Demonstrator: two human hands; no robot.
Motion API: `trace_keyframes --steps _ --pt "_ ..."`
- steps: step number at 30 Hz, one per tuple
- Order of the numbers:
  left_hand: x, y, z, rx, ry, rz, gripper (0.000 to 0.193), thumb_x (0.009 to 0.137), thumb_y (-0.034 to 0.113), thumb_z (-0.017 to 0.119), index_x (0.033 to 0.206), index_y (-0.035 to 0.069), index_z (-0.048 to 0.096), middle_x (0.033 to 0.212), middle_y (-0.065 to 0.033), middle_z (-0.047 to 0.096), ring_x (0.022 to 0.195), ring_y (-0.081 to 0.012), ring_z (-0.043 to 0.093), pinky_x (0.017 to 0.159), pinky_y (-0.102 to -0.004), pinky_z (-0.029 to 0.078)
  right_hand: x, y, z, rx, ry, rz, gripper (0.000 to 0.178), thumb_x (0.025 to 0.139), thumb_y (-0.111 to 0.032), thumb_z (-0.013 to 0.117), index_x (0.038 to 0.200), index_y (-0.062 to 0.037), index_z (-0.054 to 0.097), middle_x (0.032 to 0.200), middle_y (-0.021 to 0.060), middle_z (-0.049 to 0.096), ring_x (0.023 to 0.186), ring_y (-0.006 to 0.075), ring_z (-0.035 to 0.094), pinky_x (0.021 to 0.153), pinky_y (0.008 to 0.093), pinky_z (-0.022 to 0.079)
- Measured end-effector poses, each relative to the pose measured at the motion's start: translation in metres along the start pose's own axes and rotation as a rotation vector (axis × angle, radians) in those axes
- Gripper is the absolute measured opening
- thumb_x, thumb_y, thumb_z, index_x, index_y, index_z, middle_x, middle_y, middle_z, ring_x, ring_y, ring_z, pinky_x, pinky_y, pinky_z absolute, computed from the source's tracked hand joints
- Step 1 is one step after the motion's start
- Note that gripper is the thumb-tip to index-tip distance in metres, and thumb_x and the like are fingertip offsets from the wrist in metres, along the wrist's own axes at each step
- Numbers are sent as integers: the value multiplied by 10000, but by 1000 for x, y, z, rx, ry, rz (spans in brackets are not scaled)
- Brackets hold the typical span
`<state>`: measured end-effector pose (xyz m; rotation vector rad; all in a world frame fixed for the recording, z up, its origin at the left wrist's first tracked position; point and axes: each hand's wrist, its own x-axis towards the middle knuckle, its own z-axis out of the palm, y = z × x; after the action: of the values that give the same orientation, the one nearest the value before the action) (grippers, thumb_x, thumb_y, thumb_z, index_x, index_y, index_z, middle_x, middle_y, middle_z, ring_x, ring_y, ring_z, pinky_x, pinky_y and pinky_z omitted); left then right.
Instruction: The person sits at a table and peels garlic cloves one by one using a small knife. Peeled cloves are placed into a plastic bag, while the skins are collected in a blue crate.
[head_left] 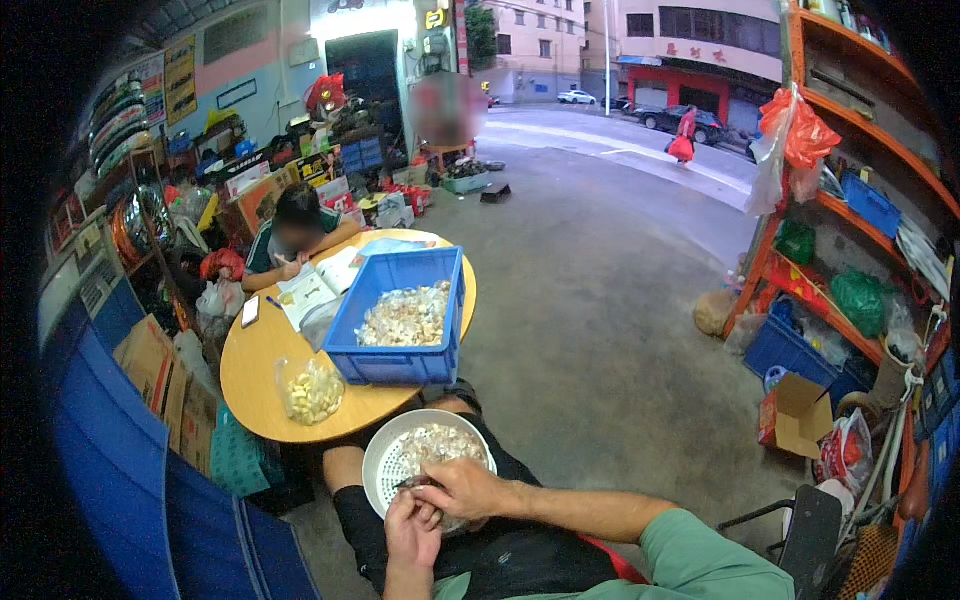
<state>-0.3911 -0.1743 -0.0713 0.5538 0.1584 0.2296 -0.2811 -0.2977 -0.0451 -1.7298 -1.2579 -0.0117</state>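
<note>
A white perforated bowl (377, 466) rests on my lap with small pale and pinkish pieces (437, 441) in it. Over its near edge my two hands meet. My left hand (412, 528) comes up from below with its fingers curled and pressed together. Reaching in from the right, my right hand (466, 491) is closed too, its fingers against those of the left. A small dark bit shows between the fingertips, too little to name. Just beyond the bowl, a blue plastic crate (405, 366) on the table holds many small pale brown pieces (405, 316).
On the round wooden table (250, 365) lie a clear bag of yellowish pieces (313, 392), a phone (250, 311) and open books (312, 291). A person (290, 235) leans there at the far left. Orange shelving (765, 262) and an open cardboard box (797, 415) stand right.
</note>
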Motion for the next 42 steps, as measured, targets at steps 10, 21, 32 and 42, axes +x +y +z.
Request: trace_keyframes --steps 10,21,32,42 --pt "2 -14 -16 -163 64 -81 150 1007 139 496 1081 49 591 853 -11 576 624 -80 441 534 -223 353 -10 1 -2 -172 -27 -125 279 872 -217 685 843 24 547 689 250 620 623 428 645 568 477 507" --pt "-6 4 11 113 -15 -66 199 1007 174 520 1167 58 540 877 -15 592 660 -96 509 554 -223 379 -3 -4 -10 146 44 73 214 911 -167 642 836 24 580 684 237 625 637 398 652 557 453 483" --pt "-1 -1 -5 292 126 83 245 1053 249 496 1203 62 546 889 -2 577 681 -78 525 585 -219 422 -6 -5 1 78 -73 36 234 917 -209 652 867 13 598 704 242 629 666 420 652 585 465 492" --pt "1 7 -12 349 105 237 330 1076 277 451 1194 4 592 900 4 551 769 -78 511 662 -225 436 1 -15 -17 -18 -22 113 215 904 -195 663 906 -2 571 762 219 645 708 403 655 622 469 503"
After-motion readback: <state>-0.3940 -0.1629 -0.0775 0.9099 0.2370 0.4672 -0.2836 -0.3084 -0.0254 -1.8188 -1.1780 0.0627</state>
